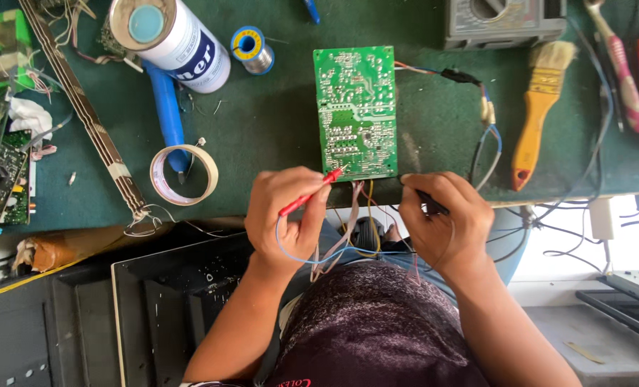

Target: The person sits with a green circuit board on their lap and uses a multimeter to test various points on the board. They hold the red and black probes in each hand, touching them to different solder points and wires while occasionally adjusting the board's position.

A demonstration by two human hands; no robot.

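a green-topped table [276, 129] carries a green circuit board [355, 111] near its front edge, solder side up. left of it lie a ring of tape [184, 174], a blue-handled tool [167, 115], a white can [173, 39] and a solder spool [251, 49]. to the right lie a yellow-handled brush [541, 100] and a grey meter [506, 21].

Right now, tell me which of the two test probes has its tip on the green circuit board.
The red probe in the left hand: its tip meets the circuit board at the lower edge. The black probe in the right hand sits off the board.
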